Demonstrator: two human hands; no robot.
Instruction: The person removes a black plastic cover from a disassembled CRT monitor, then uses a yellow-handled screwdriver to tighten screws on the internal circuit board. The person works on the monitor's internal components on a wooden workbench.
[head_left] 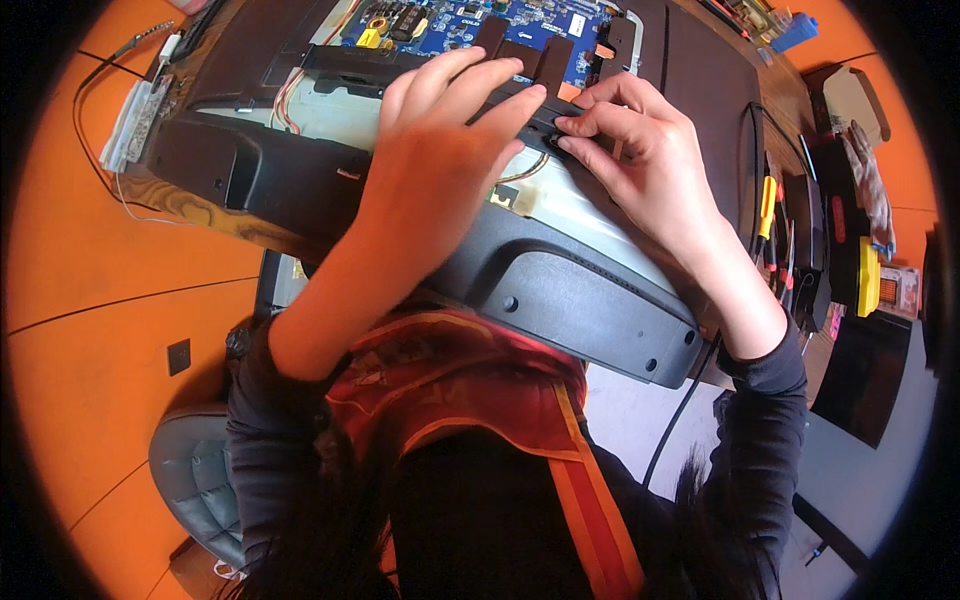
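Note:
A large dark flat-panel device [590,300], seemingly a television or monitor, lies with its back opened and a blue circuit board [450,25] showing at the far side. My left hand [430,150] lies over the black strip along the board's near edge, its fingers stretched out and apart. Close to its right, my right hand [640,150] pinches at that strip with thumb and fingers. Whatever sits between those fingertips is too small and dark to name. Thin wires [525,170] run out just below the hands across the pale metal panel [590,210].
Screwdrivers with yellow and red handles [768,205] lie at the table's right side. Beyond them are a yellow-and-black case [868,275] and an open box [845,105]. A power strip [150,120] with cables lies at the left. A grey padded chair [200,475] stands at lower left.

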